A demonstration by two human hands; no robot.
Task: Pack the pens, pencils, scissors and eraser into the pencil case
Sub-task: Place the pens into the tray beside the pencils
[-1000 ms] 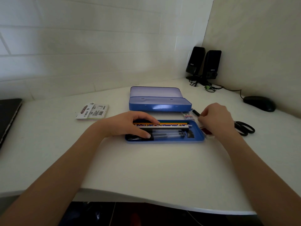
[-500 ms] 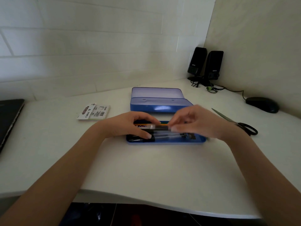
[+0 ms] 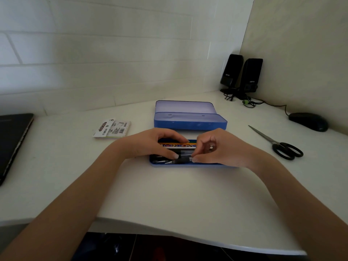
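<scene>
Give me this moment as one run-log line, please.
left hand: steadying pens | right hand: setting pen into pencil case | scissors: on desk, unpacked

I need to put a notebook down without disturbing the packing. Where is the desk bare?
Bare: the wide strip between the blue tray and the desk's front edge, and the patch between the laptop and the packet. Crowded: around both hands at the tray, and rightward by the scissors, mouse and speakers.
</scene>
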